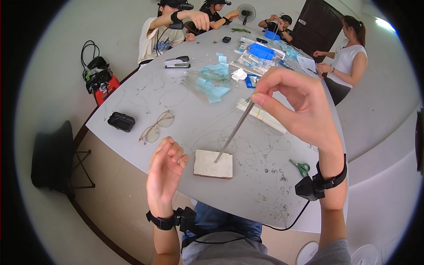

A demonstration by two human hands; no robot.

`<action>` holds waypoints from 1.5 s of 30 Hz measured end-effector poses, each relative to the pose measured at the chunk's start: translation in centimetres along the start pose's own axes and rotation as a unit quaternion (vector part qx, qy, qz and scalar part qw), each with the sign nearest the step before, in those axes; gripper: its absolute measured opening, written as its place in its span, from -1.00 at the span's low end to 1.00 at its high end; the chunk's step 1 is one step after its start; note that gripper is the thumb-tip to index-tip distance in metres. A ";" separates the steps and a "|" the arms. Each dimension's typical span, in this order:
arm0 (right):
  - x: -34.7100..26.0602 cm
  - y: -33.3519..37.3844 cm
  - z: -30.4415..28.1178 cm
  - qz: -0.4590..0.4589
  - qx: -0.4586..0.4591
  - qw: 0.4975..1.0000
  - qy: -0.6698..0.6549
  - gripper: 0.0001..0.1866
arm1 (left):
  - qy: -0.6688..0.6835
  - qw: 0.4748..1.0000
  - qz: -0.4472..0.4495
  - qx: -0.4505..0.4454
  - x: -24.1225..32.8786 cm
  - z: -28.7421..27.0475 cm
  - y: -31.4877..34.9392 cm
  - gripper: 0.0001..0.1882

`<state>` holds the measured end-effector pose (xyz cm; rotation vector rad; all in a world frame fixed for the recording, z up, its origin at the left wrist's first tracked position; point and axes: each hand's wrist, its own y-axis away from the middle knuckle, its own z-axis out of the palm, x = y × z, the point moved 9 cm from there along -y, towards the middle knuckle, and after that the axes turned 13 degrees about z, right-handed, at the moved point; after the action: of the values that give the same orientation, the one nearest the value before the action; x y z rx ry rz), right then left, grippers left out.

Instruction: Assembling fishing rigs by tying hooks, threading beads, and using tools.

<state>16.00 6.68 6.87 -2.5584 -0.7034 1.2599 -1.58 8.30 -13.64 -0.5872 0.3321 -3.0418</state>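
Note:
My right hand (304, 108) is raised over the table, thumb and index finger pinching the top of a long, thin metal rod (235, 131). The rod slants down to the left, its lower tip appearing at the top of a small white-faced block (204, 165); I cannot tell whether they touch. That block has a brown lower edge and lies near the table's front edge. To its left, my left hand (164, 172) is held up with fingers curled toward the thumb; anything between them is too small to make out.
Eyeglasses (151, 134) and an open black case (121, 122) lie left. Green-handled scissors (303, 168) are right, among dark strands. Farther back are a stapler (177, 62), light-blue sheets (210, 86), white strips (265, 116) and a blue tray (261, 51). Several people surround the far table.

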 end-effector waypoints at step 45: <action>7.4 35.3 -18.4 0.451 0.146 0.830 0.292 -0.86 | -0.339 0.925 -0.057 -0.163 -5.6 2.0 10.1 -0.84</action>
<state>45.82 -19.66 -0.36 -2.7888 0.8489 0.5418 4.23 -1.62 -15.99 -1.6531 0.7823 -2.6491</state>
